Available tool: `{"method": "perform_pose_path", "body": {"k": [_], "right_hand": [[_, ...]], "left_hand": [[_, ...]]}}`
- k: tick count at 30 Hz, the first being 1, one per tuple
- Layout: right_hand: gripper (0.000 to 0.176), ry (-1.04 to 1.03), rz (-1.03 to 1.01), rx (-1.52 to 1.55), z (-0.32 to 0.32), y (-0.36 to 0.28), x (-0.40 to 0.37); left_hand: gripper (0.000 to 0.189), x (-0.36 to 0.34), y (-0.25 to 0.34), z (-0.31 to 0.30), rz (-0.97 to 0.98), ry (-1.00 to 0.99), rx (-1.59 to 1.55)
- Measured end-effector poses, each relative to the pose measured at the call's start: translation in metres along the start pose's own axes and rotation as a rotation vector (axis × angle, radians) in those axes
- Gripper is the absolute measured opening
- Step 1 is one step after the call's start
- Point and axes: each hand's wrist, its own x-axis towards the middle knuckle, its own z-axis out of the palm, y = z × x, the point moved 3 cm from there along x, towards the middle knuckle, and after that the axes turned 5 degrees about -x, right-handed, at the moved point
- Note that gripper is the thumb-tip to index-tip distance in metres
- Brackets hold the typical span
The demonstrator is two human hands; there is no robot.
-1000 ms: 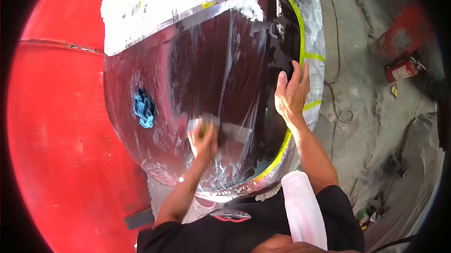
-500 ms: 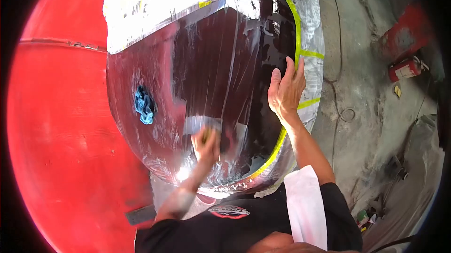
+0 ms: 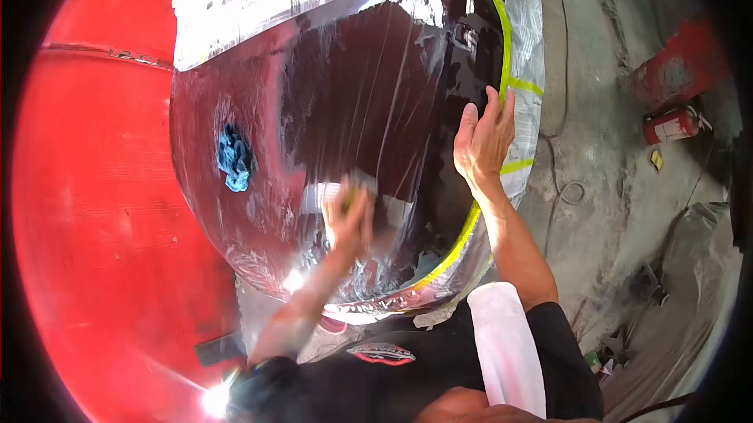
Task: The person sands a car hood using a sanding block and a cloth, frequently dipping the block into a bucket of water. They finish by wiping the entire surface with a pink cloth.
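A dark, wet, glossy panel (image 3: 345, 93) fills the middle, streaked with whitish film. On its lower middle part, my left hand (image 3: 349, 215) is closed around a small yellowish pad (image 3: 355, 190), blurred by motion and partly hidden by the fingers. My right hand (image 3: 482, 140) rests on the panel's right side, fingers stretched out, fingertips right at the yellow masking tape (image 3: 506, 30) along the edge. Left of my left hand, a crumpled blue cloth (image 3: 234, 158) lies on the panel.
Masking paper and plastic (image 3: 259, 3) cover the panel's upper left. A large red painted surface (image 3: 102, 203) stands at the left. On the concrete floor (image 3: 584, 235) to the right are a fire extinguisher (image 3: 673, 126), a thin cable and a plastic sheet (image 3: 690, 282).
My left hand has moved slightly up over the panel with the yellowish pad. My right hand stays on the panel's edge. The view has shifted a little.
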Motion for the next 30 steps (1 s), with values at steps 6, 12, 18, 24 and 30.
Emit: {"method": "perform_pose_path", "body": {"k": [6,12,18,24,30], "right_hand": [[0.05,-0.018,0.003,0.02,-0.002,-0.001,-0.001],[0.05,0.009,0.02,0.007,-0.004,-0.002,-0.005],[0.05,-0.018,0.009,0.003,-0.003,0.0,-0.002],[0.051,0.039,-0.025,0.0,-0.004,0.004,-0.003],[0.052,-0.011,0.006,0.015,-0.008,0.003,-0.002]], "left_hand": [[0.029,0.209,0.07,0.172,0.802,-0.251,0.787],[0.034,0.163,0.08,0.165,0.814,-0.405,0.674],[0.036,0.085,0.07,0.122,0.605,-0.379,0.657],[0.03,0.317,0.065,0.308,0.884,-0.261,0.707],[0.032,0.176,0.07,0.207,0.792,-0.362,0.659]]}}
